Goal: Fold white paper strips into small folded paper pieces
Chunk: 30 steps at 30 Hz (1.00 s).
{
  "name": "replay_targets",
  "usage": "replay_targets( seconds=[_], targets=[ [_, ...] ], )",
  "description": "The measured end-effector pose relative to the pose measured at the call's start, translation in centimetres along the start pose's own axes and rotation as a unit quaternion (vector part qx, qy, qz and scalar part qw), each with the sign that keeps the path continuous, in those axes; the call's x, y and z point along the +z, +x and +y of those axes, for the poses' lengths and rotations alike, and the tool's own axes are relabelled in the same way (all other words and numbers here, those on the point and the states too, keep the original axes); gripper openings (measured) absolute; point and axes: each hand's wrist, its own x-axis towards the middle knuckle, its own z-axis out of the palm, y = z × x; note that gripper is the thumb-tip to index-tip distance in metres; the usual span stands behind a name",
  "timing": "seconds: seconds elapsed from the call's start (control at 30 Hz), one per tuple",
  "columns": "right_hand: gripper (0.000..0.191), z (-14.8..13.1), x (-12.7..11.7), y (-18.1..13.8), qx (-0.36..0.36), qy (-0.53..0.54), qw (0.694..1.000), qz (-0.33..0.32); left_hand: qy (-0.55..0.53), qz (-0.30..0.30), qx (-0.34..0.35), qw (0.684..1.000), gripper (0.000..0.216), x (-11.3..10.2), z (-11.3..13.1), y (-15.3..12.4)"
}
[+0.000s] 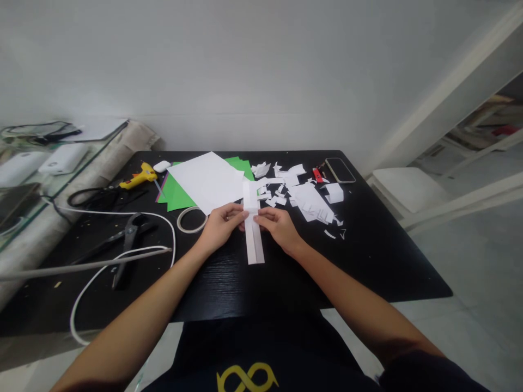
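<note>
A long white paper strip (254,239) lies lengthwise on the black table (229,283), running from near the white sheet toward me. My left hand (223,226) pinches its left edge at the middle, fingers closed on the paper. My right hand (280,226) pinches the right edge opposite, thumb and fingers pressed on the same strip. Both hands rest low on the tabletop.
A white sheet (208,179) lies over green paper (174,196). A tape roll (191,219) sits left of my hands. A yellow glue gun (139,177), scissors (100,197), pliers (126,239) and a white cable (122,256) are at left. Paper scraps (302,198), a phone (340,170) at right.
</note>
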Motion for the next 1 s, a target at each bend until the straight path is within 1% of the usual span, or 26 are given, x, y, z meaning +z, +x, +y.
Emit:
replay_targets(
  seconds=[0.3,0.5,0.67,0.8,1.0],
  targets=[
    [0.02,0.07,0.09,0.04,0.002,0.003,1.0,0.003,0.019,-0.011,0.002,1.0,0.019,-0.03,0.27,-0.14],
    [0.02,-0.06,0.12,-0.03,0.008,0.007,1.0,0.003,0.019,-0.004,0.003,1.0,0.018,0.05,0.22,-0.13],
    [0.023,-0.24,0.14,-0.13,0.009,0.014,1.0,0.0,0.006,-0.003,0.0,1.0,0.019,0.05,0.23,-0.13],
    [0.023,-0.26,0.12,-0.12,0.005,0.019,1.0,0.002,-0.014,-0.014,-0.007,1.0,0.022,0.03,0.17,-0.15],
    [0.021,-0.24,0.07,-0.12,0.005,0.027,1.0,0.005,-0.041,-0.024,-0.012,0.999,0.019,0.02,0.29,-0.15]
  ],
)
